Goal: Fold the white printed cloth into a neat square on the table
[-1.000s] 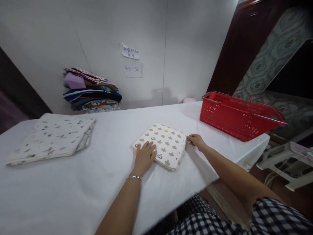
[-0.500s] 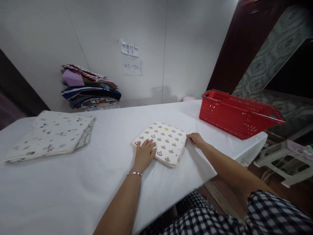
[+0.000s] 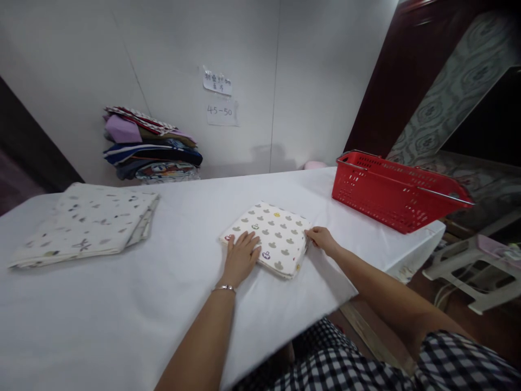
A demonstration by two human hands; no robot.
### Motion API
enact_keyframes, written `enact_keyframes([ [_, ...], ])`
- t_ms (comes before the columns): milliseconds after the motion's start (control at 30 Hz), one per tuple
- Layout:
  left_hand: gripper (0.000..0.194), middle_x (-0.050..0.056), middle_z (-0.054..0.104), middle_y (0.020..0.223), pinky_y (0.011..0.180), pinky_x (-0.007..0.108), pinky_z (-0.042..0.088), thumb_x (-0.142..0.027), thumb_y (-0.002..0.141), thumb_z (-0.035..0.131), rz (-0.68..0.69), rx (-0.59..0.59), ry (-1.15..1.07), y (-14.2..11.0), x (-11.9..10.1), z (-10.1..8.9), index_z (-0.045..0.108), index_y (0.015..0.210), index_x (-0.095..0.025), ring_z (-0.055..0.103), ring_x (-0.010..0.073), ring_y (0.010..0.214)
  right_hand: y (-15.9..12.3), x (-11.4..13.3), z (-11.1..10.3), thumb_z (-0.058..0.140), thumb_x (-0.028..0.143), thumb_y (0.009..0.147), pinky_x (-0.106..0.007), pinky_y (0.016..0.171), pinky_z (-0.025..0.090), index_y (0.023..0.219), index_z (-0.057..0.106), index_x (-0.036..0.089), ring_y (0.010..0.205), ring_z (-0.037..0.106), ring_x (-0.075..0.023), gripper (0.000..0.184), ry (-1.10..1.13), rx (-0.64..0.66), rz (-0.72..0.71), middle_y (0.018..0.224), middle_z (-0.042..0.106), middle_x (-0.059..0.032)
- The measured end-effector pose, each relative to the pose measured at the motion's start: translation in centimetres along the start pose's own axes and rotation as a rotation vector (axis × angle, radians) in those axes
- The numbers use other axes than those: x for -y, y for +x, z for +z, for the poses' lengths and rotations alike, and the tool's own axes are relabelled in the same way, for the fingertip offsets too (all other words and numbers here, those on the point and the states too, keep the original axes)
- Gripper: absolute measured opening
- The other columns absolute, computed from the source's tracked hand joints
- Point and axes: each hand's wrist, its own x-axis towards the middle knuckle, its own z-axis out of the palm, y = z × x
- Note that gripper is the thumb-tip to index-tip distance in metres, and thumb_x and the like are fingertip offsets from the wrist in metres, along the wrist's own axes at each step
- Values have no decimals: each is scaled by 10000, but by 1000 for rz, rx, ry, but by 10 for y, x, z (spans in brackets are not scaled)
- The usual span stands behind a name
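A small folded cream cloth (image 3: 273, 234) with a grey printed pattern lies on the white table (image 3: 195, 228). My left hand (image 3: 240, 259) rests flat on its near left corner, fingers stretched out. A thin bracelet circles that wrist. My right hand (image 3: 321, 239) sits at the cloth's right edge, fingers curled and pinching the edge of the fabric.
A larger folded patterned cloth (image 3: 87, 224) lies at the table's left. A pile of folded colourful fabrics (image 3: 152, 146) stands against the back wall. A red plastic basket (image 3: 393, 190) sits at the right end of the table. A white stool (image 3: 474, 266) stands on the floor beyond.
My right hand has slid a little toward me along the cloth's right edge. My left hand stays flat on the cloth.
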Motion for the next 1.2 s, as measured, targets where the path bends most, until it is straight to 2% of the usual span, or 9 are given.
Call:
enact_keyframes([
  [200,365,20,511,1317,1092,510,140,-379,902,349,6,-6,-7,0,2,2,552,1190,-285,371,229,1278,1,-3,-1,572,328,713,-190,416,306,591,541,173,406,418,-88,199,-102,-38,-68,411,456,53],
  [267,364,19,508,1320,1091,510,139,-377,902,349,6,-3,-5,0,2,2,550,1191,-286,370,227,1279,4,6,-1,539,328,737,-204,508,382,664,581,176,536,512,-118,173,-152,-88,-193,546,561,18],
  [367,364,15,503,1325,1091,506,142,-371,904,344,3,0,1,0,1,2,546,1193,-282,364,222,1283,8,21,5,445,337,815,-260,745,444,912,621,186,858,578,-169,252,-296,-153,-483,930,649,-56],
  [433,366,17,500,1328,1092,507,138,-367,905,340,4,5,3,0,1,1,545,1195,-278,360,221,1285,10,23,11,409,366,854,-317,921,385,1146,551,184,1113,494,-206,373,-471,-112,-570,1208,560,-96],
  [533,364,25,500,1328,1092,512,130,-359,905,342,3,13,0,-1,1,-1,547,1194,-271,360,221,1284,12,13,17,376,441,883,-406,1061,225,1347,371,170,1326,256,-244,537,-756,32,-478,1433,338,-96],
  [733,359,19,501,1327,1093,508,139,-341,902,349,-10,15,-18,-1,-1,-3,546,1194,-275,364,216,1279,18,-5,16,301,475,913,-387,1076,206,1402,283,151,1362,178,-220,587,-876,123,-379,1490,212,-88],
  [900,351,15,510,1318,1096,504,142,-335,896,360,-18,-5,-30,-2,-1,-2,551,1185,-279,366,214,1276,14,27,25,335,476,899,-501,1070,144,1370,334,196,1370,138,-258,548,-971,96,-380,1482,233,-96],
  [1033,349,16,515,1311,1097,504,142,-330,892,369,-18,-11,-35,-3,-1,-1,545,1190,-286,363,211,1277,13,55,51,283,480,916,-452,1087,100,1409,266,168,1382,83,-240,584,-919,104,-536,1498,171,-112],
  [1200,344,11,512,1313,1101,500,139,-338,893,377,-16,-20,-27,-6,-1,-1,533,1195,-284,361,203,1277,24,51,74,277,488,914,-487,1073,121,1412,261,200,1371,127,-249,575,-964,145,-487,1492,199,-94],
])
